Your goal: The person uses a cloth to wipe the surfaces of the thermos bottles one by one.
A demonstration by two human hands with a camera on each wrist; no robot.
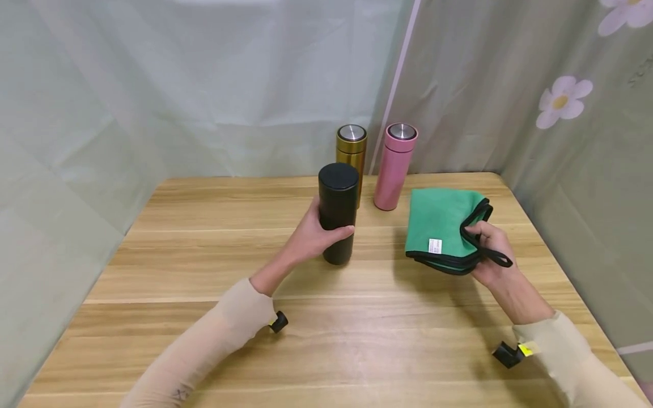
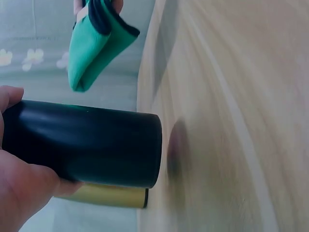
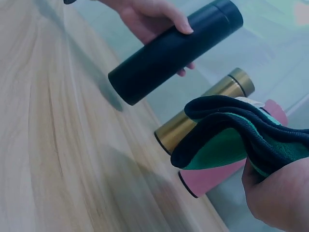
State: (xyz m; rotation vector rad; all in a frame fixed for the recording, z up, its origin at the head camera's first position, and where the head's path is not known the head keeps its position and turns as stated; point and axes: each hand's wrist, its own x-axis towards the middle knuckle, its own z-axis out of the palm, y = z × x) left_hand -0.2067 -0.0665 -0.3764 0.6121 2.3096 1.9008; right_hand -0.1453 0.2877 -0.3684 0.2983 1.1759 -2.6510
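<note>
My left hand (image 1: 318,233) grips a black thermos bottle (image 1: 339,198) round its middle. In the left wrist view the bottle's base (image 2: 157,151) hangs a little above the table, its shadow just beyond. My right hand (image 1: 494,249) pinches a folded green cloth (image 1: 441,224) by its black-edged side. That cloth is held up over the table's right side, with a white label and a black loop showing. Behind the black bottle stands a gold thermos bottle (image 1: 352,148), partly hidden by it. To its right is a pink thermos bottle (image 1: 393,170), upright with a steel-topped lid.
The wooden table (image 1: 214,255) reaches back to a pale curtain (image 1: 245,85). Another curtain panel with white flowers (image 1: 563,102) runs along the right side. Small black wrist cameras (image 1: 278,322) are strapped at both sleeves.
</note>
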